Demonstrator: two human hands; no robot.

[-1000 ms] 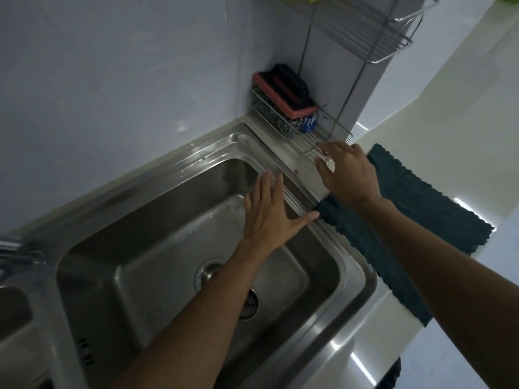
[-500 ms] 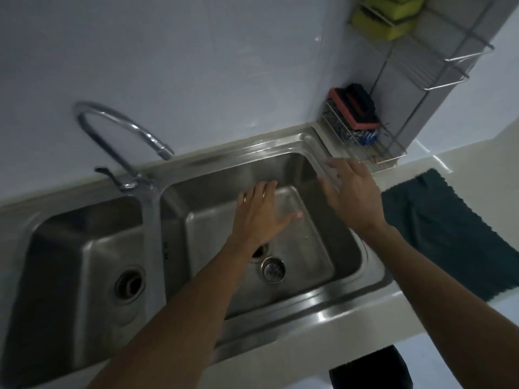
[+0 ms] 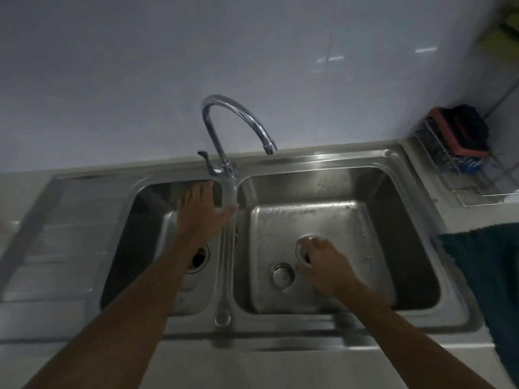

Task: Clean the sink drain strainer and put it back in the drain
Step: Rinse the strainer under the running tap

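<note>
In the right basin (image 3: 393,248) of a steel double sink, my right hand (image 3: 327,266) reaches down onto the drain. Its thumb and fingers curl around a round metal rim (image 3: 300,252) there; whether this is the strainer or the drain ring is unclear. A small round metal strainer piece (image 3: 283,273) lies on the basin floor just left of that hand, apart from it. My left hand (image 3: 200,213) hovers flat with fingers spread over the left basin (image 3: 146,220), its thumb at the divider. The left basin's open drain (image 3: 199,259) shows beside my left forearm.
The curved tap (image 3: 238,119) rises from the divider and its spout points over the right basin. A wire rack (image 3: 466,175) with a red and black scrubber (image 3: 460,130) stands at the back right. A dark green cloth (image 3: 488,270) lies on the right counter.
The view has swung left, bringing both basins into sight. My right hand dropped from the basin's right edge to the drain. My left hand moved from the right basin over the left one.
</note>
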